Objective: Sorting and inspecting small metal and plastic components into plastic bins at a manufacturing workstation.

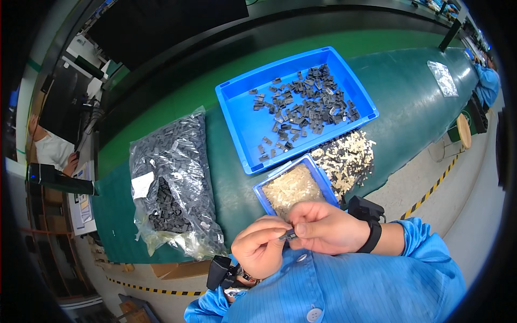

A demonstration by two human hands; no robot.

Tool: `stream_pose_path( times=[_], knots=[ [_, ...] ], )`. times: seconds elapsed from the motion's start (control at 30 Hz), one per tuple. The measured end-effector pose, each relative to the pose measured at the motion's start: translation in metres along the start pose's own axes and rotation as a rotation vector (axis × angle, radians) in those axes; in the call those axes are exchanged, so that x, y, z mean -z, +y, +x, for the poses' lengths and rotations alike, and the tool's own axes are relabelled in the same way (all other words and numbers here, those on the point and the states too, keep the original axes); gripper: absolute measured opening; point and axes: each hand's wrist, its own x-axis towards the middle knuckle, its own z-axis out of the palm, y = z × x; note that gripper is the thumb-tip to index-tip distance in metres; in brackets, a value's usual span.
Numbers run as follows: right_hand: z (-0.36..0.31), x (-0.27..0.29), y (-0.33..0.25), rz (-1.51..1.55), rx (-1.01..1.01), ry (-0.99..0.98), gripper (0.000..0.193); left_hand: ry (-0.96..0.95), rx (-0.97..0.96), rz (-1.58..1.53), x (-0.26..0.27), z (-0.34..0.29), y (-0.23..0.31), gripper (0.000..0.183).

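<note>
Close to my body, my left hand (259, 248) and my right hand (336, 230) meet with their fingertips closed around a small dark grey plastic part (290, 235). The left thumb and fingers pinch one end, and the right thumb presses at the other. Fingers cover some of the part, so its full shape is hidden. Just beyond the hands stands a small blue tray (262, 197) filled with tiny cream pieces (293, 188). Behind it, a large blue tray (229, 116) holds many loose dark plastic parts (309, 102), mostly toward its right side.
Left of the trays lies a clear plastic bag (177, 188) full of dark parts. A loose heap of cream and black pieces (350, 161) is on the green mat (401, 107) at right. Farther right are a flat clear bag (443, 79) and another person's blue sleeve (487, 83).
</note>
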Motion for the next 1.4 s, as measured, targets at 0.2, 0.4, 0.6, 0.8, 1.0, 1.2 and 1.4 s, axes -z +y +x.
stream_pose_path(
  times=[0.2, 0.4, 0.6, 0.8, 1.0, 1.2, 1.4],
  knots=[
    [0.0, -0.009, -0.014, -1.016, 0.502, 0.084, 0.012, 0.057, 0.086, -0.024, -0.001, -0.008, 0.001, 0.01],
    [0.002, -0.02, -0.029, -1.878, 0.856, -0.166, 0.027, 0.009, 0.153, 0.116, 0.003, -0.005, 0.009, 0.009],
    [0.009, -0.03, -0.025, -2.195, 0.814, -0.1, 0.027, -0.062, -0.034, 0.547, 0.004, 0.009, 0.014, 0.014],
    [0.021, -0.031, -0.037, -2.231, 0.608, -0.187, 0.022, -0.091, -0.133, 0.749, 0.026, 0.015, 0.022, 0.021],
    [0.039, -0.013, -0.097, -2.047, 0.973, 0.519, 0.038, 0.173, -0.008, 1.154, 0.084, 0.025, 0.049, 0.008],
    [0.02, -0.007, -0.103, -2.162, 0.98, 0.494, 0.035, 0.083, 0.064, 1.482, 0.159, 0.025, 0.05, 0.005],
    [-0.012, 0.013, -0.096, -2.098, 0.868, 0.575, 0.027, -0.169, 0.309, 1.595, 0.167, 0.029, 0.048, 0.014]
  ],
)
